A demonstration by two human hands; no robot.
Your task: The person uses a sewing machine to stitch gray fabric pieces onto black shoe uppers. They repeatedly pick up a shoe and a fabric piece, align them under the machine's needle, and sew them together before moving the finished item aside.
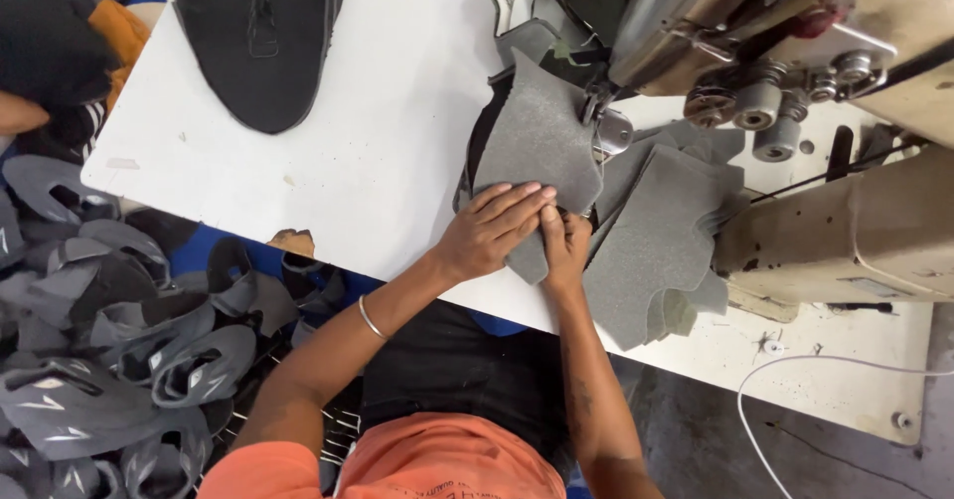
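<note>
Two hands on one grey foam piece (537,141), lying on the white table (388,111) under the sewing machine's presser foot (608,129). Left hand (489,231): fingers straight, close together, pressed flat on its lower edge. Right hand (564,246), at 3 o'clock: fingers curled, pinching that edge. Stacked grey pieces (661,250) farther toward 3 o'clock.

Both hands meet side by side, left hand (494,229) flat, right hand (563,244) curled.
</note>
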